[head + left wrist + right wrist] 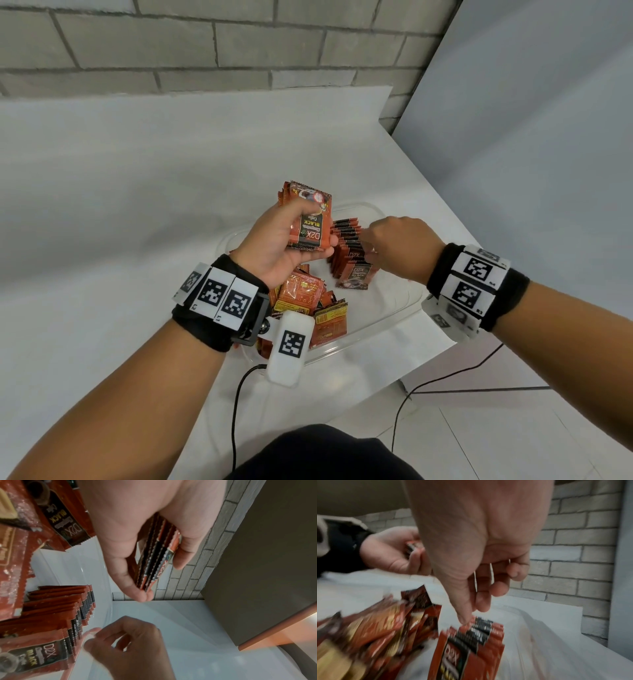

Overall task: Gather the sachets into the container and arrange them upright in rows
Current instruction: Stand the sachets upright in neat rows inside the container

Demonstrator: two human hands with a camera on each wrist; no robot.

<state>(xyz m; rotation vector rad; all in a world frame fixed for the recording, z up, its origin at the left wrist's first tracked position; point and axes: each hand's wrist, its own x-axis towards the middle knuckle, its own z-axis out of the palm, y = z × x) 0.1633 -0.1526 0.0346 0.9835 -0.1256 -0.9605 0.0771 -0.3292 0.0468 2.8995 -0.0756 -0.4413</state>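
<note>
Hands: left (274,240) grips sachet stack (308,222); right (394,246), loosely curled, touches upright row (349,246).

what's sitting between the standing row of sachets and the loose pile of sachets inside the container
Nothing: in the head view a bare strip of the clear container's floor separates the upright row from the loose pile.

sachets (306,230): glossy foil-like film, printed, serrated edges
container (397,305): clear plastic, smooth, shiny
table (137,205): white, smooth, matt
wall (205,44): grey brick, rough, matt
wrist bands (212,329): black cloth, matt; white plastic tags w/ printed markers
cables (236,411): black, smooth
</note>
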